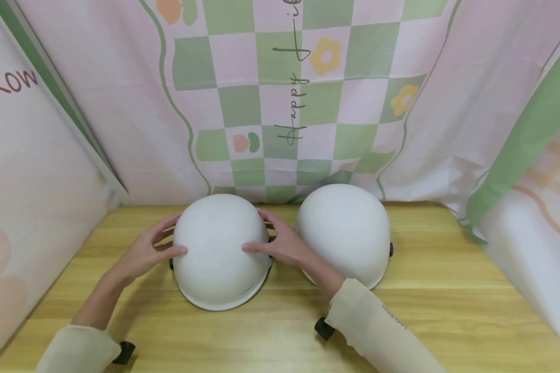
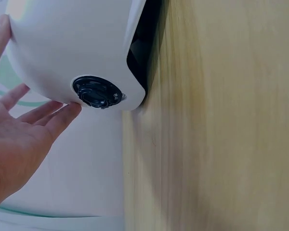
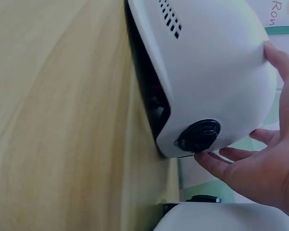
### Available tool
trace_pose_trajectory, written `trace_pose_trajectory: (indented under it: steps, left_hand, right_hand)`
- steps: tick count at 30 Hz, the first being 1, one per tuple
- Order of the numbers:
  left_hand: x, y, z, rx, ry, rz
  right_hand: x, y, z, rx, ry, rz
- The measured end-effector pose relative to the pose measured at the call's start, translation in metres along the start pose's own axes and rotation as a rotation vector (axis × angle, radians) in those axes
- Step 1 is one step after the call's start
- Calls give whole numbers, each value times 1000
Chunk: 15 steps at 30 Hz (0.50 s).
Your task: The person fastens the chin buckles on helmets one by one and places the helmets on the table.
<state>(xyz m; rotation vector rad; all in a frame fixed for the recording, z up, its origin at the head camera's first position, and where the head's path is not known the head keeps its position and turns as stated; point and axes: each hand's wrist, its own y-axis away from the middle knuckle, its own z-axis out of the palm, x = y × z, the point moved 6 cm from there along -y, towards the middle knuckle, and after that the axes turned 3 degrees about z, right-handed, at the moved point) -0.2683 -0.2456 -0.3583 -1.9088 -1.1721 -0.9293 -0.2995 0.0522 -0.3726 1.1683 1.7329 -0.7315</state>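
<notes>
A white helmet [image 1: 220, 254] with a smooth domed shell is held between both hands, its rim at the tabletop. My left hand [image 1: 144, 251] grips its left side, thumb toward the front and fingers round toward the back. On the opposite side, my right hand [image 1: 282, 242] holds it likewise, thumb on the shell. In the left wrist view, fingertips touch close to a black round knob [image 2: 97, 92]. The right wrist view shows a matching black knob [image 3: 200, 135] and small vent slots [image 3: 170, 19]. A second white helmet [image 1: 343, 233] stands to the right, partly behind my right forearm.
The wooden table [image 1: 270, 336] ends at the back against a hanging curtain [image 1: 280, 103] with green checks and flowers. More fabric [image 1: 37, 171] hangs at the left and right sides. A small black device [image 1: 324, 328] sits at my right wrist.
</notes>
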Motion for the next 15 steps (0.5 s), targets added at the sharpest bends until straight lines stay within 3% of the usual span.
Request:
trace_pose_trajectory:
  steps: [8, 15]
  left_hand:
    - [-3, 3, 0, -24, -8, -1]
    - [4, 13, -10, 13, -65, 3]
  right_hand:
    - [-14, 16, -16, -31, 104, -83]
    - [-34, 61, -70, 37, 97, -240]
